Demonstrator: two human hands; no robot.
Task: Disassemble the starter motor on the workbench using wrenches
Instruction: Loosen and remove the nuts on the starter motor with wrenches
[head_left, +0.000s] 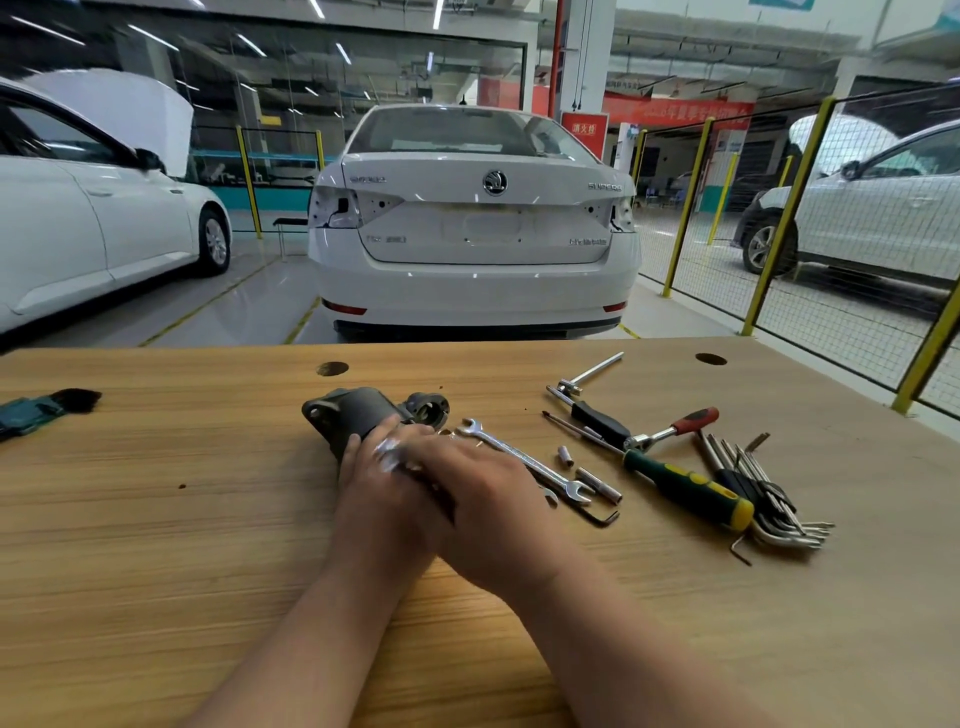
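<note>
The dark grey starter motor (363, 413) lies on the wooden workbench (156, 519), its flange end pointing away from me. My left hand (371, 499) grips the motor's near end, fingers curled round the body. Crossing over it, my right hand (483, 499) holds a silver wrench (390, 451). The wrench's blurred shiny end sits at my fingertips on the motor, and its open jaw pokes out past my palm on the right. A second open-ended wrench (524, 460) lies loose just right of my hands.
Right of the motor lie small sockets (597, 480), a T-handle (589, 374), a red-handled ratchet (672, 428), a green-and-yellow screwdriver (691, 491) and several hex keys (769, 512). A brush (49, 405) rests at the far left. A white car (472, 223) stands beyond the bench.
</note>
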